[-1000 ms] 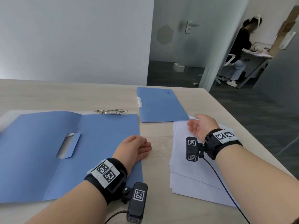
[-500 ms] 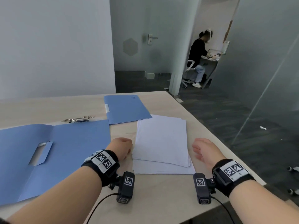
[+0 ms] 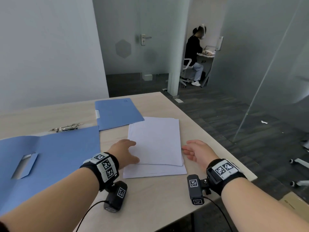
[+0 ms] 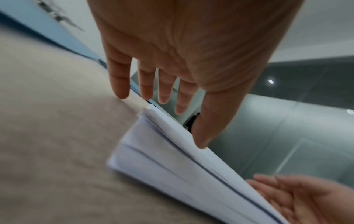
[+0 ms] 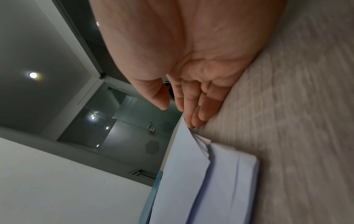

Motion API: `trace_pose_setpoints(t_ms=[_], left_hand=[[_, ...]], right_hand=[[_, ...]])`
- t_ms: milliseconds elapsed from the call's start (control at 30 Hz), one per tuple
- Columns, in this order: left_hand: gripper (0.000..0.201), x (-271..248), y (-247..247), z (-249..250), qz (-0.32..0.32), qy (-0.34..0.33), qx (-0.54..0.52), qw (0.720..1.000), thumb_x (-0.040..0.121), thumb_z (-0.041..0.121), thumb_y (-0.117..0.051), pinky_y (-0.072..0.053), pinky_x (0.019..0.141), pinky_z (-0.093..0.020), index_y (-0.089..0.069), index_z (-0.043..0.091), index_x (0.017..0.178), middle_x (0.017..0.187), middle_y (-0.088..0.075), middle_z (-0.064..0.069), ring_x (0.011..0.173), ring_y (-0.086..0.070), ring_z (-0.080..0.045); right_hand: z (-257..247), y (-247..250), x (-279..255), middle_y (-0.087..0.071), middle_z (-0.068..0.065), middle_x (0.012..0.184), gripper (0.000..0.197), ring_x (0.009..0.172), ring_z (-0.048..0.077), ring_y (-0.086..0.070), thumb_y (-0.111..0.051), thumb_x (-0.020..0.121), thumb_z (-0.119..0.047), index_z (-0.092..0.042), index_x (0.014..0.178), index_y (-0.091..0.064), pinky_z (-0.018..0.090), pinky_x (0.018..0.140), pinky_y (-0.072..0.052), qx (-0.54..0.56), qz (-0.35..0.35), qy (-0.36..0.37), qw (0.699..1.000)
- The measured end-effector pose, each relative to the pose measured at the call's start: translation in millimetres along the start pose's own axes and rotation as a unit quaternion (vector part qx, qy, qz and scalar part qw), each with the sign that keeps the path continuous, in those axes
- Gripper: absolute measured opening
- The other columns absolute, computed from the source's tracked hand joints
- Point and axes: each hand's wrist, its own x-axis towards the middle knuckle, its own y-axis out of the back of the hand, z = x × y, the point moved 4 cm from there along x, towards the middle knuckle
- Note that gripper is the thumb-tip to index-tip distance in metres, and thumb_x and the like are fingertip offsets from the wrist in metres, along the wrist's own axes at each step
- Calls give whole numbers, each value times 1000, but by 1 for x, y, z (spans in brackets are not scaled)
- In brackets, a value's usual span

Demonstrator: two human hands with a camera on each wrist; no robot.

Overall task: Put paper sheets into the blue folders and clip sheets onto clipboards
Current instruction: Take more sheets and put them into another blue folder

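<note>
A stack of white paper sheets (image 3: 155,143) lies on the table near its right edge. My left hand (image 3: 127,151) rests against the stack's left side with straight fingers, and its thumb touches the top sheet (image 4: 182,166). My right hand (image 3: 192,149) lies palm-up beside the stack's right edge, its straight fingertips (image 5: 195,122) at the sheets (image 5: 191,174). Neither hand holds anything. An open blue folder (image 3: 50,156) lies to the left. A closed blue folder (image 3: 117,113) lies behind the stack. A metal clipboard clip (image 3: 66,127) shows at the open folder's far edge.
The wooden table (image 3: 150,198) ends just right of my right hand, with dark floor beyond. Glass partitions stand to the right. A person sits at a desk (image 3: 194,54) in the room behind.
My left hand left the open folder and moved right to the stack's left side. My right hand came off the top of the stack to its right edge. The view swung right.
</note>
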Motion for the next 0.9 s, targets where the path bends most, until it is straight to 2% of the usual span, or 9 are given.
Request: trace_pose_setpoints(t_ms=[67,100,200,333,500,700,767,833,900], left_hand=[[85,1,-1,13,-34,-29,100,994,75,51,-74,-27,118,-39,-36,35,149,161,-25,9,147,-25,-19],[85,0,-1,19,-47,-39,139,988,74,54,-74,-29,118,-40,-37,36,148,160,-27,9,147,-26,-19],[69,1,1,34,-62,-48,196,978,77,49,-74,-43,105,-35,-49,35,139,144,-50,9,131,-47,-18],[48,1,6,42,-49,-83,244,965,87,42,-63,-46,99,-29,-56,32,133,134,-59,10,121,-54,-16],[74,-1,2,42,-82,-94,273,954,74,61,-71,-46,97,-33,-47,35,139,133,-57,9,121,-55,-18],[52,-3,3,49,-79,-106,323,937,85,52,-60,-49,91,-32,-54,34,133,122,-62,6,113,-58,-19],[42,-7,3,52,-90,-101,339,931,89,42,-52,-50,87,-32,-56,29,129,120,-63,3,110,-59,-21],[31,-8,3,56,-82,-100,335,933,91,27,-43,-49,78,-31,-59,19,116,107,-63,0,97,-59,-24],[21,-9,5,59,-69,-89,320,941,92,17,-38,-42,72,-28,-56,17,104,98,-57,-2,89,-54,-24]], right_hand=[[-1,0,-1,-75,11,101,15,91,21,-69,-54,97,-10,-12,110,-61,31,75,-55,5,1,-1,1000],[-1,0,-1,-75,11,100,15,89,21,-68,-54,97,-9,-11,110,-61,30,74,-56,9,2,-1,1000],[-2,1,-2,-75,14,103,14,90,22,-68,-54,96,-7,-11,108,-61,31,77,-56,13,0,-3,1000],[-1,2,-2,-74,16,108,19,95,24,-69,-53,97,-9,-8,115,-61,33,84,-57,20,-5,-1,1000],[-1,1,-2,-74,16,108,15,94,24,-68,-53,98,-12,-10,111,-61,32,82,-57,31,-8,-3,999],[-1,2,-4,-73,17,109,20,94,24,-68,-53,99,-12,-7,117,-60,30,78,-57,39,-11,-2,999],[-1,1,-4,-73,19,111,20,93,24,-67,-54,99,-11,-6,117,-60,30,80,-56,45,-11,-1,999],[0,1,-4,-72,20,114,19,89,23,-67,-54,99,-10,-6,117,-60,31,81,-55,54,-10,-1,998],[0,2,-4,-72,19,111,22,87,22,-67,-53,99,-10,-4,119,-60,31,82,-55,55,-8,-1,998]])
